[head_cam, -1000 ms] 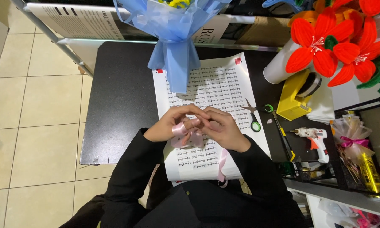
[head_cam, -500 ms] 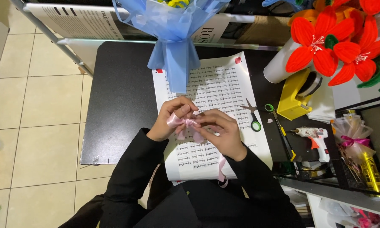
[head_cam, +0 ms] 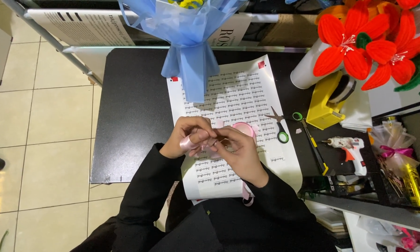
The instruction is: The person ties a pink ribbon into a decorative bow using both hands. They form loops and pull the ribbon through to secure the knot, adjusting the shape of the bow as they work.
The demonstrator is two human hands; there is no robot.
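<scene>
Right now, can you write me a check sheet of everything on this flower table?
Surface: black table under a printed white paper sheet.
Job's things: pink ribbon looped over the fingers, a tail hanging below.
Clutter: blue-wrapped bouquet, scissors, yellow tape dispenser, glue gun, red flowers.
Hands: left hand and right hand both pinch the ribbon.
Cables: nothing seen.
Surroundings: tiled floor.

This looks like a florist's or gift-wrapping workshop. Just above the person's joined hands point(head_cam: 214, 142) stands a blue-wrapped bouquet point(head_cam: 187, 42); to their right lie scissors point(head_cam: 280, 126), a yellow tape dispenser point(head_cam: 329, 100), a glue gun point(head_cam: 350, 147) and red craft flowers point(head_cam: 364, 42).
</scene>
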